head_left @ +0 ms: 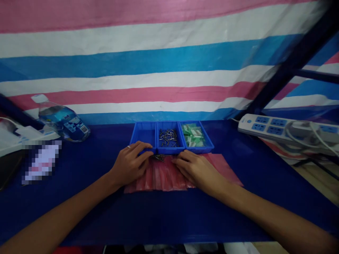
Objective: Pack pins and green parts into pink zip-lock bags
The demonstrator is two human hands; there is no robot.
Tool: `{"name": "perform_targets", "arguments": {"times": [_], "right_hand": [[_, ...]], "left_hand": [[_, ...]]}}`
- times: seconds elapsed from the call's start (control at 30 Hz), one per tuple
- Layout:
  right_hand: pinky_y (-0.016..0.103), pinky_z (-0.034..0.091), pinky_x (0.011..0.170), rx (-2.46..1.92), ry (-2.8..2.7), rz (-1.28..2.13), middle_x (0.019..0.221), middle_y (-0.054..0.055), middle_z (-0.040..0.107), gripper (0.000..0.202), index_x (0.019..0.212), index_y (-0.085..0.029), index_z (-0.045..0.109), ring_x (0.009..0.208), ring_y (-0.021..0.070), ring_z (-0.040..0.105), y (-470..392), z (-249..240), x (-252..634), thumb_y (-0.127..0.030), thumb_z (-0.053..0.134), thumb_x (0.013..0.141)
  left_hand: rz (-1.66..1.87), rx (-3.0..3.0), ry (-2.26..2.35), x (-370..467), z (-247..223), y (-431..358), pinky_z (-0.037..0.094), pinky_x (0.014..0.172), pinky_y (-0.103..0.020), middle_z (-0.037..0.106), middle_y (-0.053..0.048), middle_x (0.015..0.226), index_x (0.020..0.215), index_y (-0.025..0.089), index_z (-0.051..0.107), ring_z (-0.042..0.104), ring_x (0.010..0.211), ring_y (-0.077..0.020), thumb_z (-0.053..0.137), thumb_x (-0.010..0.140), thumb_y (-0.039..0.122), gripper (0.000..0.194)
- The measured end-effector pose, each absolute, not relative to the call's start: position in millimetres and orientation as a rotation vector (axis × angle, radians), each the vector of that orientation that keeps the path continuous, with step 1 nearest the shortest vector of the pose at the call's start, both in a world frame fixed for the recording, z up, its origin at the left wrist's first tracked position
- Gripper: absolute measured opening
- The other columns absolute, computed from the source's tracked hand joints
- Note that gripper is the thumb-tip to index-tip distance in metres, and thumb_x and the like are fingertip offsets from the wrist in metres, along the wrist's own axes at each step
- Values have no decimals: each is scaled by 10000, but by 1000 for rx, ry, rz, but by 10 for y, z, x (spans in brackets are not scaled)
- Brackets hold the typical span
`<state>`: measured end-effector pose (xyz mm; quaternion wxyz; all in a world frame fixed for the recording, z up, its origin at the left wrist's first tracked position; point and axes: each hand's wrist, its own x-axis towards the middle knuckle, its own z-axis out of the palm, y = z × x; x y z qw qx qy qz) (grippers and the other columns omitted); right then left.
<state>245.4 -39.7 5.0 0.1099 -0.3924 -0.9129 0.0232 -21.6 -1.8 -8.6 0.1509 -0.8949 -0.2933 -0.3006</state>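
Centre of bench: left hand (130,165) and right hand (195,168) rest flat, fingers loosely spread, gripping nothing, on a fan of pink bags (169,175); few loose screws (158,157) at 12 o'clock between fingertips; screw bin (167,138) stocked; left bin (144,135) looks empty; bagging seems barely begun.

A dark blue worktop (251,197) carries a row of three blue bins (171,138), a stack of pink plastic bags (169,174), a water bottle (62,120) lying sideways, and a white power strip (267,126).
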Motion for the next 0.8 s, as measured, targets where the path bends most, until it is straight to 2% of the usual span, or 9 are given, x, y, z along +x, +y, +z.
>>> {"name": "perform_targets", "arguments": {"times": [0.17, 0.3, 0.4, 0.47, 0.53, 0.57, 0.63, 0.7, 0.8], "right_hand": [[327, 531, 783, -1095, -2435, 353, 991, 79, 652, 232, 1071, -176, 674, 873, 175, 623, -412, 89, 2454, -111, 497, 937], [231, 453, 516, -1178, -2043, 1028, 695, -21, 606, 38, 843, -184, 636, 561, 102, 543, -416, 141, 2451, -168, 606, 859], [232, 491, 531, -1132, -1774, 1241, 675, -20, 635, 48, 831, -178, 637, 562, 102, 582, -387, 174, 2450, -218, 665, 836], [278, 574, 666, -1056, -1592, 1173, 831, 24, 715, 102, 931, -182, 673, 689, 125, 670, -357, 185, 2453, -244, 668, 851], [359, 576, 907, -982, -1482, 1077, 1112, 72, 722, 219, 1081, -200, 686, 974, 166, 704, -331, 190, 2457, -240, 657, 868], [395, 527, 1015, -955, -1471, 1041, 1247, 81, 679, 273, 1143, -214, 681, 1129, 184, 660, -323, 194, 2461, -227, 652, 871], [439, 450, 1110, -919, -1514, 1001, 1405, 75, 585, 344, 1219, -238, 662, 1312, 205, 540, -320, 205, 2472, -196, 633, 879], [454, 452, 1108, -928, -1624, 924, 1417, 64, 577, 331, 1207, -247, 675, 1325, 209, 529, -332, 223, 2495, -173, 599, 893], [424, 536, 987, -1035, -1861, 592, 1163, 65, 721, 222, 1028, -214, 734, 1110, 204, 667, -352, 238, 2553, -158, 551, 915]], "left_hand": [[-861, -2564, -832, -213, -71, -28, 545, 814, -356, 670, -72, 1149, 1026, 181, 661, 639, 983, -201, 556, 879, 104, 196], [-855, -2568, -834, -215, -73, -29, 543, 803, -355, 670, -66, 1146, 1022, 179, 659, 639, 980, -204, 556, 877, 97, 196], [-863, -2564, -832, -218, -79, -22, 544, 801, -354, 669, -62, 1146, 1023, 179, 657, 638, 980, -203, 564, 874, 93, 196], [-865, -2555, -826, -220, -77, -19, 545, 794, -358, 670, -63, 1134, 1021, 181, 659, 639, 978, -207, 566, 875, 97, 193], [-859, -2554, -823, -219, -71, -20, 547, 786, -364, 671, -63, 1126, 1019, 181, 661, 639, 977, -211, 563, 876, 101, 191], [-855, -2556, -823, -218, -67, -21, 549, 784, -365, 671, -64, 1126, 1018, 181, 661, 639, 977, -212, 562, 875, 100, 191], [-845, -2567, -823, -215, -61, -23, 550, 783, -364, 670, -66, 1129, 1018, 176, 660, 638, 974, -210, 560, 877, 101, 189], [-846, -2570, -826, -212, -59, -25, 550, 783, -363, 669, -68, 1133, 1021, 173, 659, 635, 970, -207, 557, 883, 105, 185], [-863, -2559, -823, -213, -66, -25, 550, 789, -362, 668, -69, 1137, 1028, 175, 660, 633, 973, -205, 557, 885, 107, 188]]}}
